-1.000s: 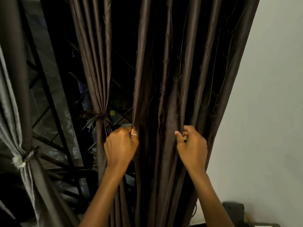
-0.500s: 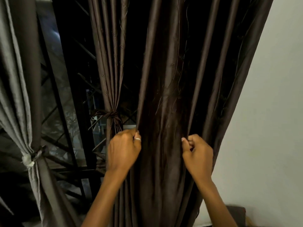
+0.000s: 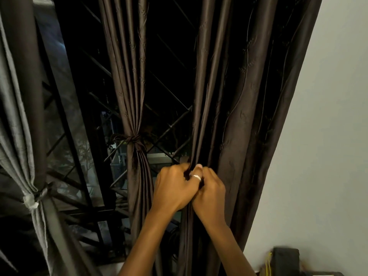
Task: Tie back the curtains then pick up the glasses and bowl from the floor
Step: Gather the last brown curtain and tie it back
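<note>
Fingers (image 3: 187, 169) of two hands around one curtain (image 3: 239, 116)

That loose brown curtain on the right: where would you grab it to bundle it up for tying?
Grip the loose brown curtain at the height of the knot on the tied curtain, coming from the front and reaching around both edges. Its folds hang straight there, and both hands already pinch it at about that level.

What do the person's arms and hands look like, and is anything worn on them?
Both forearms are bare, with no sleeve in view. The left hand wears one silver-coloured band ring on a finger. The right hand shows no ring, watch or bracelet. No glove is worn on either hand.
</note>
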`<action>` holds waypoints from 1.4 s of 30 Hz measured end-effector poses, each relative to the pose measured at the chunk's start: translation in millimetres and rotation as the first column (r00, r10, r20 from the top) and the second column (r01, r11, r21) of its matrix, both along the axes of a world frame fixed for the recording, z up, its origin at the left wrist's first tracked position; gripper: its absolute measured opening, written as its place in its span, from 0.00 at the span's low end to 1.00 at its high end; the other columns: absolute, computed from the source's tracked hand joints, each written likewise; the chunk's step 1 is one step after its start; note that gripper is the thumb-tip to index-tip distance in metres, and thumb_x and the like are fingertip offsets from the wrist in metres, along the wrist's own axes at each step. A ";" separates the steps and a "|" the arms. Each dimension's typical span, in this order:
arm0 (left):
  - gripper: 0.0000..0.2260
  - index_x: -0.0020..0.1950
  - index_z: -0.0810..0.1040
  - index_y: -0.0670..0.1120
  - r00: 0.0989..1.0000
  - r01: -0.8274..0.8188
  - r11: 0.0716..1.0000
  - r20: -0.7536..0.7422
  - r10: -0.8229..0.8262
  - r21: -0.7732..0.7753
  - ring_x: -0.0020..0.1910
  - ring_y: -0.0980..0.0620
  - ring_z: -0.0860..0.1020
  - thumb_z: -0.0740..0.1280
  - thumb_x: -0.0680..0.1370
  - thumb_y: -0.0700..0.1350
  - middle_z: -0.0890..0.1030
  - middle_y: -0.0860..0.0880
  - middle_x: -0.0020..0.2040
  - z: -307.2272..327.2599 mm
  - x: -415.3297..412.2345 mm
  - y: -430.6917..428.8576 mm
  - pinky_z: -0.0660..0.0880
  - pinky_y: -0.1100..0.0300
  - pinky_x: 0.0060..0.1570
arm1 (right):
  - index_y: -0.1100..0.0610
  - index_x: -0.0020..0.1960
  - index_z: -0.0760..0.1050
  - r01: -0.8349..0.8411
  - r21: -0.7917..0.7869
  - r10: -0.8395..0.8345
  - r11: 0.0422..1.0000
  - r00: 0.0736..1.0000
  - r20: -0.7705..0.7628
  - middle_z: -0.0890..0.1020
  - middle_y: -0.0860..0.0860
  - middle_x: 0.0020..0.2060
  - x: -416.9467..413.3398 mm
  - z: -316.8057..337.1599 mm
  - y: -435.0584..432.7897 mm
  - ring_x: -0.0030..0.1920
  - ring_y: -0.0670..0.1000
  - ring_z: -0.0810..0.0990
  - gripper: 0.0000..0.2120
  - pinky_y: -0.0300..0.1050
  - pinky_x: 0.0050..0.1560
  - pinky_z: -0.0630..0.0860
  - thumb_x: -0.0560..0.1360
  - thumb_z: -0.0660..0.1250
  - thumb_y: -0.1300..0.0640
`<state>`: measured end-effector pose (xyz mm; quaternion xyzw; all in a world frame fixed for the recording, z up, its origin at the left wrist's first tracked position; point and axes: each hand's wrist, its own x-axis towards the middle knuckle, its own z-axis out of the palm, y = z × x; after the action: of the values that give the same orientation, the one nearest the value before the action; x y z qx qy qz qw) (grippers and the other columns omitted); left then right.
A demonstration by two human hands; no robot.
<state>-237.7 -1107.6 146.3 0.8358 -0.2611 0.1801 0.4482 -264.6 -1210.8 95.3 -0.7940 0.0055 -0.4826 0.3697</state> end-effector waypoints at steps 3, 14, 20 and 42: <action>0.29 0.27 0.68 0.47 0.975 -0.222 0.972 0.025 0.221 0.081 0.23 0.53 0.73 0.61 0.77 0.68 0.71 0.51 0.22 12.8 -9.5 -14.0 0.64 0.59 0.25 | 0.57 0.45 0.77 0.019 -0.025 -0.020 1.000 1.000 -0.006 0.75 0.43 0.35 3.8 -4.5 -0.3 0.33 0.42 0.74 0.04 0.34 0.32 0.68 0.79 0.69 0.60; 0.19 0.34 0.74 0.47 0.961 -0.276 0.945 0.072 0.267 0.178 0.30 0.51 0.73 0.59 0.82 0.52 0.72 0.53 0.29 17.0 -5.9 -26.4 0.60 0.59 0.27 | 0.56 0.42 0.76 0.006 -0.041 -0.008 0.999 0.999 -0.035 0.75 0.45 0.34 10.1 -4.5 -15.6 0.32 0.45 0.74 0.08 0.52 0.31 0.73 0.81 0.66 0.62; 0.19 0.34 0.76 0.45 0.956 -0.290 0.941 0.101 0.276 0.174 0.31 0.48 0.74 0.60 0.82 0.51 0.73 0.50 0.30 15.8 2.8 -20.9 0.63 0.58 0.29 | 0.51 0.52 0.81 -0.106 -0.062 0.096 0.992 0.984 -0.153 0.81 0.44 0.43 -2.4 11.4 -29.8 0.41 0.42 0.80 0.04 0.43 0.39 0.79 0.78 0.69 0.57; 0.23 0.27 0.68 0.47 0.963 -0.263 0.960 0.084 0.255 0.099 0.25 0.50 0.70 0.61 0.83 0.51 0.70 0.50 0.25 11.1 33.8 15.4 0.57 0.59 0.25 | 0.54 0.43 0.75 0.318 0.041 -0.306 0.947 0.935 -0.177 0.82 0.52 0.38 -35.5 34.3 -100.7 0.36 0.49 0.79 0.08 0.43 0.40 0.75 0.79 0.70 0.55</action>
<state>-203.9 -1092.2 157.4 0.8792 -0.1745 0.2519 0.3648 -300.1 -1311.4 129.7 -0.8079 0.1791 -0.4657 0.3136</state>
